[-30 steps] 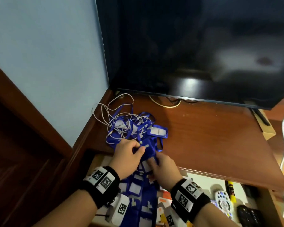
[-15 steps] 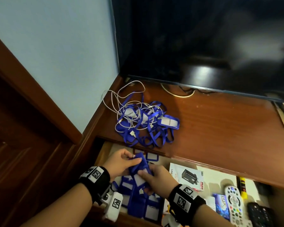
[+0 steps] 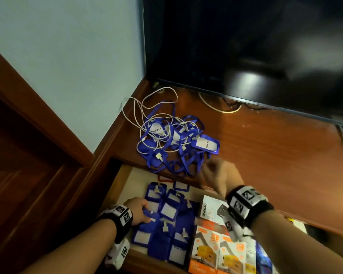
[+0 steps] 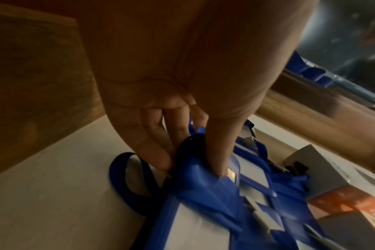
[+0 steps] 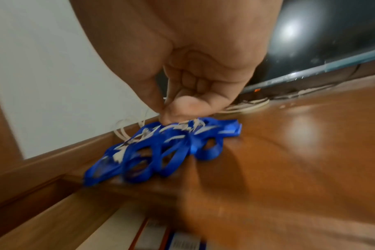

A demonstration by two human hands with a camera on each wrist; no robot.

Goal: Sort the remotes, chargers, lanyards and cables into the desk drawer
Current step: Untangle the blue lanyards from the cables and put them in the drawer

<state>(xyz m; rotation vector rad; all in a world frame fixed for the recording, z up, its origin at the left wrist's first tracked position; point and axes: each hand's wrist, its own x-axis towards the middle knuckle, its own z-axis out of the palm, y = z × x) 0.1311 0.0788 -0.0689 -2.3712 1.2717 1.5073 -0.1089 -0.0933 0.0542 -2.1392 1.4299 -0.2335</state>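
The lanyard tangle [image 3: 174, 143], knotted with a white cable [image 3: 139, 113], lies at mid-frame on the desk edge, above badge holders [image 3: 166, 210] laid in the open drawer [image 3: 125, 175]. The left hand [image 3: 139, 211] pinches one holder at lower left, fingers curled. The right hand [image 3: 218, 175], blurred, loosely curled and holding nothing, hovers beside the tangle; the lanyard step looks half done, and next comes lifting strands free of the cable.
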